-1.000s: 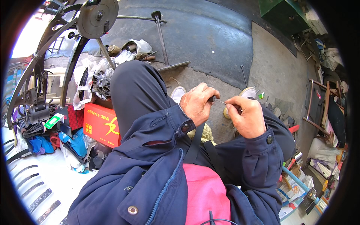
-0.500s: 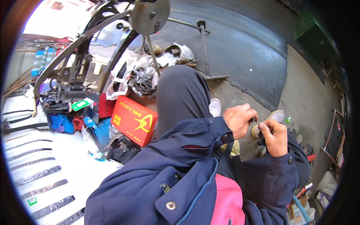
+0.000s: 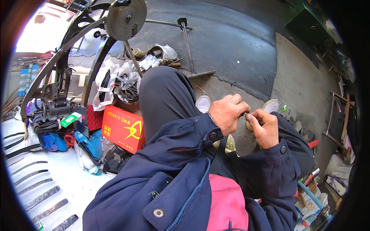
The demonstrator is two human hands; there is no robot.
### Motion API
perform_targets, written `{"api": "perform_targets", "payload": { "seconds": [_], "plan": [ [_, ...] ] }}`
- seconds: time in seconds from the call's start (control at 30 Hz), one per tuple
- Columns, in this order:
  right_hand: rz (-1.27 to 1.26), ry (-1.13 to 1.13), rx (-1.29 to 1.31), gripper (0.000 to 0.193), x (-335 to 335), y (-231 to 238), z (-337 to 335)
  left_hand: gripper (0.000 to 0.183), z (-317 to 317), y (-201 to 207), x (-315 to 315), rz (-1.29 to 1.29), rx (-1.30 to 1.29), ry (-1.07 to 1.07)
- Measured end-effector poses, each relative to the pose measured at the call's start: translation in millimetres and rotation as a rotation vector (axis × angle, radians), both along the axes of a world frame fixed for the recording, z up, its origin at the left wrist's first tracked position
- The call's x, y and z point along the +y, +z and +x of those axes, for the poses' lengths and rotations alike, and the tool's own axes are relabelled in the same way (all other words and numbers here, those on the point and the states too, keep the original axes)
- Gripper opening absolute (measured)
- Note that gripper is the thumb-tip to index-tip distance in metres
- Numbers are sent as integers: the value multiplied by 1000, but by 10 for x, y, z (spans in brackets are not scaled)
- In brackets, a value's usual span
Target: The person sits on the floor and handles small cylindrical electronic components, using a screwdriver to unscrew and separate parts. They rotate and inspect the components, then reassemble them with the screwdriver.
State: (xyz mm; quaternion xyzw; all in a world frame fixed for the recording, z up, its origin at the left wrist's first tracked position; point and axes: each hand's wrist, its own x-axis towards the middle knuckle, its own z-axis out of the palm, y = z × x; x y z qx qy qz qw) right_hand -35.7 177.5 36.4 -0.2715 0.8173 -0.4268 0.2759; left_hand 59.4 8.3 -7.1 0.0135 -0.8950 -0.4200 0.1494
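My left hand [image 3: 230, 114] and my right hand [image 3: 264, 129] meet above the floor between my knees, their fingertips almost touching. The fingers of both are closed in a pinch. A small dark thing [image 3: 243, 114] shows at the left fingertips, too tiny and too covered to name. Whatever the right thumb and forefinger grip is hidden behind them. Dark blue jacket sleeves reach down to both wrists. Below the hands, a yellowish fuzzy patch [image 3: 230, 144] shows between my sleeves.
A hand-cranked machine with a round metal wheel [image 3: 126, 19] stands at the upper left. Beside my left knee sits a red box [image 3: 122, 129], with bags and bundles around it. Black strips [image 3: 42, 198] lie on a white surface. A metal stand [image 3: 187, 48] rises from the floor ahead.
The whole view has swung, so the surroundings sit further left. My fingertips have come closer together, and the thin shiny piece seen between them is now mostly covered.
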Motion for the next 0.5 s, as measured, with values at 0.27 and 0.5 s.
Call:
{"api": "perform_targets", "payload": {
  "seconds": [0.27, 0.5],
  "plan": [
    [204, 198, 318, 13, -29, -230, 148, 24, 141, -118, 24, -267, -244, -202],
    [5, 30, -24, 14, 23, -238, 111, 23, 73, 12, -93, -128, -148, -212]
  ]
}}
